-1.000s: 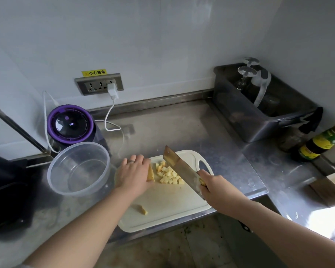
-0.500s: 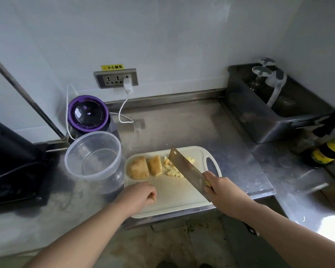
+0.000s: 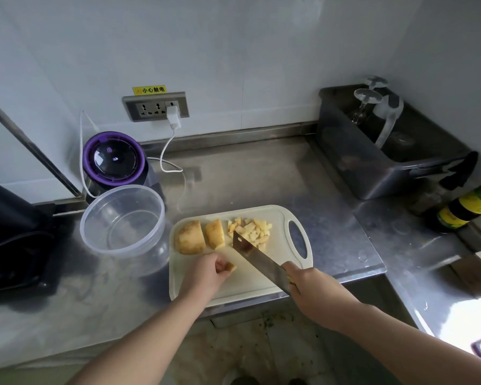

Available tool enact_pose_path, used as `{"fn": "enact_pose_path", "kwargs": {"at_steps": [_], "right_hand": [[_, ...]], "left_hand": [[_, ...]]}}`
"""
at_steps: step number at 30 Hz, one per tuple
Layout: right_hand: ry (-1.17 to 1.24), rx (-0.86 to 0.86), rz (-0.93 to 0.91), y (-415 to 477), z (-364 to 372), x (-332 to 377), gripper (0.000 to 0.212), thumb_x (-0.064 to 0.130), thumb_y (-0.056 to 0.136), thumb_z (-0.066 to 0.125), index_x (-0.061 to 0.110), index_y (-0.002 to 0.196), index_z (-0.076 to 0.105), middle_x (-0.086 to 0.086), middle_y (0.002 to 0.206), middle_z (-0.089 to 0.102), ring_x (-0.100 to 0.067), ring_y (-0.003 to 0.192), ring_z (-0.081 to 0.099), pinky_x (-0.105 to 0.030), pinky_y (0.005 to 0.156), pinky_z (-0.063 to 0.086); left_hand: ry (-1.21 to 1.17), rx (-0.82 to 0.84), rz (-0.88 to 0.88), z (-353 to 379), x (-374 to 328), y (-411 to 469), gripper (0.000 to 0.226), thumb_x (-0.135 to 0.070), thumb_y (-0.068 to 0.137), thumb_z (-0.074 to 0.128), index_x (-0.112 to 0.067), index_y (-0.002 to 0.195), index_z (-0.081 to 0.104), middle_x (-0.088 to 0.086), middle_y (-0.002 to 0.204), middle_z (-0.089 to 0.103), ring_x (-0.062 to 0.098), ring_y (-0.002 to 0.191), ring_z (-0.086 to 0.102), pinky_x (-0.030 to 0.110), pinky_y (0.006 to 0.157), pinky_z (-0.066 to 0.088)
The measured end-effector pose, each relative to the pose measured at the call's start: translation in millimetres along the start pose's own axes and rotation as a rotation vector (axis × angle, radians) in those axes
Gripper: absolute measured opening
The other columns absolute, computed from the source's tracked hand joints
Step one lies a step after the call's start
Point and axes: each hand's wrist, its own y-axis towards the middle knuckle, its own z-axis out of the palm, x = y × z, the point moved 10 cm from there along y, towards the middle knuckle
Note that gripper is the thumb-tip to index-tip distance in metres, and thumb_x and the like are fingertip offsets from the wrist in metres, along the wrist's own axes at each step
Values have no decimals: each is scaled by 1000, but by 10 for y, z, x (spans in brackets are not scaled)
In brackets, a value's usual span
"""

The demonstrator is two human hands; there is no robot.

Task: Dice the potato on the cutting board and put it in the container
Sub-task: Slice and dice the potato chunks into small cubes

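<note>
Left hand point(image 3: 206, 275) pinches a small potato scrap point(image 3: 230, 266) at its fingertips, low over the cutting board point(image 3: 245, 284). Right hand point(image 3: 314, 291) grips the cleaver point(image 3: 257, 259), blade angled toward pale dice point(image 3: 250, 232) at the board's far edge. Two skin-on chunks point(image 3: 200, 237) lie beside them. Clear container point(image 3: 122, 220) stands left, just beside the board.

bare counter point(image 3: 247, 176) behind cutting board point(image 3: 242, 287), container point(image 3: 122, 253) just left

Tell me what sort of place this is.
Probably a kitchen, possibly a commercial one: a stainless steel counter, a cutting board with diced potato, and a grey tub of upturned glasses beside a sauce bottle.
</note>
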Motion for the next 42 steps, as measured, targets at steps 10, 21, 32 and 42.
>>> {"fn": "enact_pose_path", "kwargs": {"at_steps": [10,21,32,42], "right_hand": [[-95,39,-22,-30,182,169,37,7,98,42,26,129,36,-5,98,63,-20,80,64,-37,74,59],[-133,36,-51,-20,200,258,47,-2,93,44,23,131,35,-6,98,64,-23,83,65,-39,77,58],[-265,51,-103,-48,231,370,46,-5,93,41,15,134,32,-8,100,63,-25,84,65,-32,65,45],[-199,68,-89,59,231,173,46,3,96,48,23,135,33,-4,103,64,-20,88,67,-35,80,58]], "left_hand": [[41,-76,-99,10,63,-25,13,-35,90,62,-23,89,62,-4,92,67,16,86,62,31,77,53],[1,-123,-87,21,96,-28,18,-32,87,67,-20,101,69,-4,97,71,16,91,64,30,79,54],[6,-129,-69,34,114,-4,21,-34,86,68,-20,102,70,-4,96,71,15,89,64,28,76,53],[-11,-133,-29,-14,27,-40,12,-28,86,69,-21,96,69,-6,93,70,9,82,62,22,70,50]]}}
